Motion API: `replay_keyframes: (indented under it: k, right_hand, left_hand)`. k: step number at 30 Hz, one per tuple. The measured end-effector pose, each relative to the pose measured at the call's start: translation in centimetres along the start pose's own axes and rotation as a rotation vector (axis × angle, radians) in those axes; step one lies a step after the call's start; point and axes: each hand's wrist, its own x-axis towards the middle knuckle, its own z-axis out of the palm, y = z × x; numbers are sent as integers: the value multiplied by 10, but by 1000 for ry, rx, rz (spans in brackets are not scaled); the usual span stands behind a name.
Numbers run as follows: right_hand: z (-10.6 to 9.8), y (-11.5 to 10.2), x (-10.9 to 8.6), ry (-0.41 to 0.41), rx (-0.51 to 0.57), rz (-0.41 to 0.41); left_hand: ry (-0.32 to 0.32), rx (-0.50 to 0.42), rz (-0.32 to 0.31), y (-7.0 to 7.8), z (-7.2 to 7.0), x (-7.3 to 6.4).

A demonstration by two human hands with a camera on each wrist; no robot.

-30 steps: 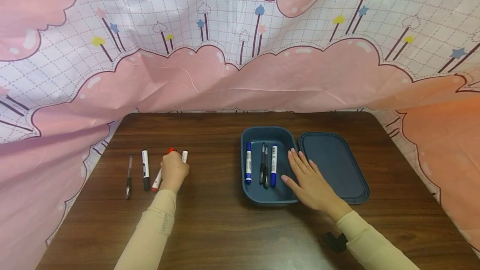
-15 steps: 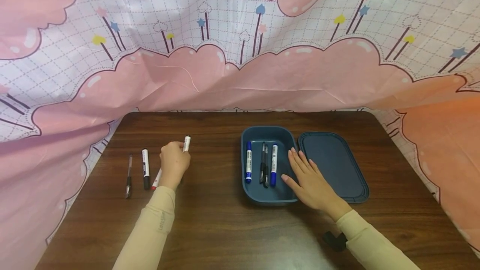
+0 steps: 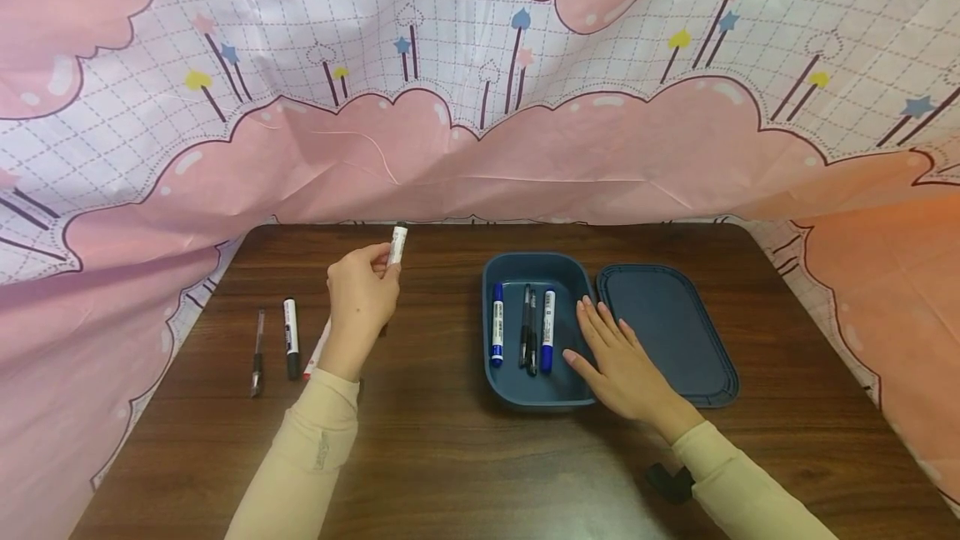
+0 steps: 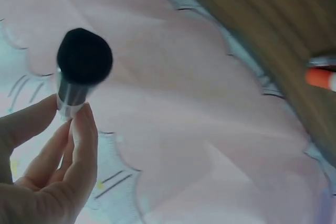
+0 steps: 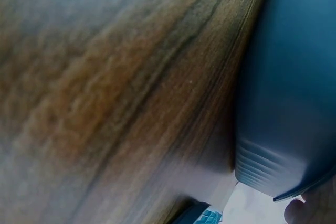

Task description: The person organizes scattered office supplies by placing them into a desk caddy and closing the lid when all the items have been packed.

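My left hand pinches a white marker between thumb and fingers, raised above the table. Its dark cap faces the camera in the left wrist view. My right hand lies with straight fingers against the right rim of a blue box. Inside the box are a blue-capped marker, two black pens side by side, and a second blue marker. Beneath the left hand, a red-tipped marker is partly hidden.
To the left on the wooden table lie a black-capped marker and a clear pen. The box's lid lies flat to its right. A patterned curtain hangs behind the table.
My left hand has picked up the white marker and moved up, away and slightly right with it. The right hand and the box have stayed put.
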Motion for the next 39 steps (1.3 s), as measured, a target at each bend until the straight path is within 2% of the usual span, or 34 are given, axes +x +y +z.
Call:
replay_keyframes:
  k: [3,8,11,16,19,23,28,36,39]
  right_hand:
    - [0,0,0,1,0,-1]
    - [0,-1,0,5,6,-1]
    - [1,-1,0,2,8,2]
    - [1,-1,0,8,1,5]
    - [1,0,0,9,0,6]
    - [0,-1,0,7,8,1]
    - [0,0,0,10,3,6]
    - [1,-1,2,19,-3,14]
    - [2,-2,0,20,-1,21]
  left_hand:
    - [-30,-83,23,16,-4,-2]
    - [-136,-171,33,36,-3,-5]
    - [-173,-164,48,43,5,-9]
    - [-193,-170,82,54,25,-17]
    - [-216,-164,72,59,38,-21]
    - [-240,-159,33,62,54,-25]
    - [-270,-203,4,63,74,-26]
    - [-256,-198,-5,57,111,-30]
    - [-274,-192,-13,54,123,-36]
